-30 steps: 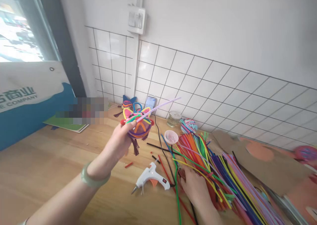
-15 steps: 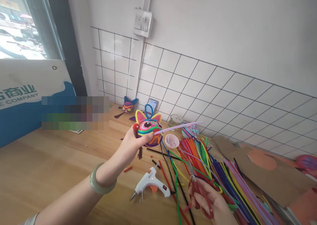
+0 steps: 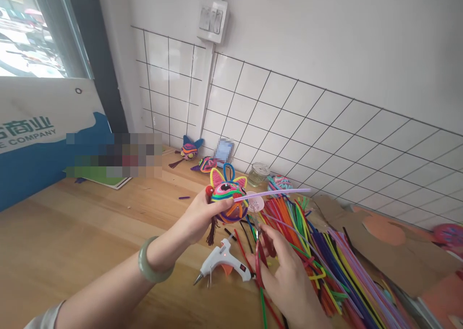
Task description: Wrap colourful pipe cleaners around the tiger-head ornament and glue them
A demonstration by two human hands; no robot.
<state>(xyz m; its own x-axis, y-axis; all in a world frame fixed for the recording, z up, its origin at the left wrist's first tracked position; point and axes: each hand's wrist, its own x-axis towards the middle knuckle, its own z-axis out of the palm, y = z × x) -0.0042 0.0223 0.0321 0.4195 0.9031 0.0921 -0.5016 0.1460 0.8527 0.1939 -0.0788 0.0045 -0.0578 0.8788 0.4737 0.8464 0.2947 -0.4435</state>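
Left arm (image 3: 104, 285): smooth, rounded, pale green bangle (image 3: 145, 266) encircling the wrist; light grey sleeve (image 3: 47, 317), its edge lying across the forearm

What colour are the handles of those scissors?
The scissors' handles are red, seen best in the head view.

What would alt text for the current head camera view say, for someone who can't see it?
A left hand holds a colorful cat-eared ornament with a lilac pipe cleaner sticking out, while the right hand holds red-handled scissors. A white glue gun and many pipe cleaners lie on the wooden table.
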